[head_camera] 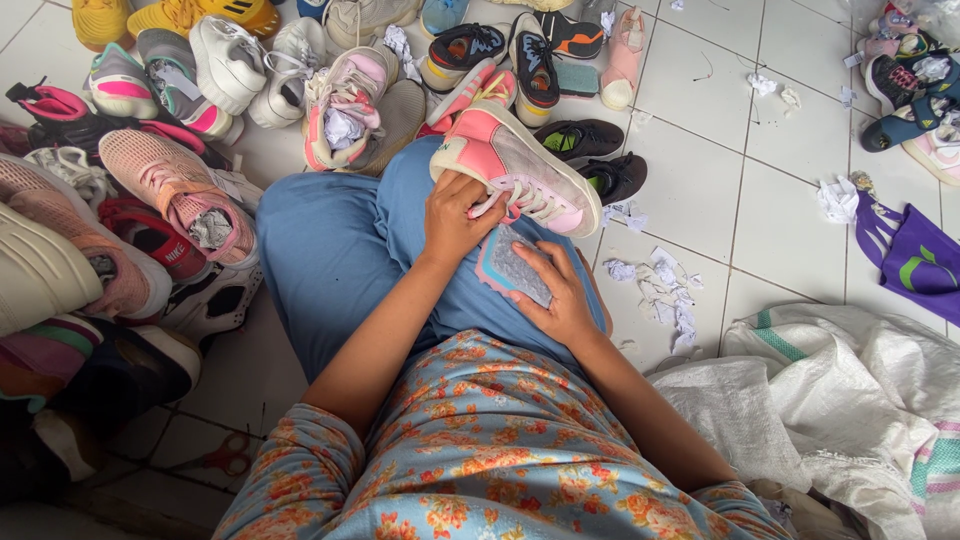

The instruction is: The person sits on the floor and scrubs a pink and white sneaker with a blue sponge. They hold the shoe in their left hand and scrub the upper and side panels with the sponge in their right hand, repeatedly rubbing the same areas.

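Note:
A pink and white sneaker (520,165) with white laces rests on my knee, which is covered in blue cloth. My left hand (452,215) grips the sneaker at its opening, near the heel. My right hand (560,300) holds a grey insole (512,268) with a pink and blue edge flat against my lap, just below the shoe. The lower part of the insole is hidden under my right palm.
Many sneakers lie piled on the white tiled floor (720,130) to the left (130,220) and ahead (350,100). A black pair (595,155) sits beside my knee. Crumpled paper scraps (660,285), a white woven sack (850,400), a purple bag (915,255) and red scissors (228,458) lie around.

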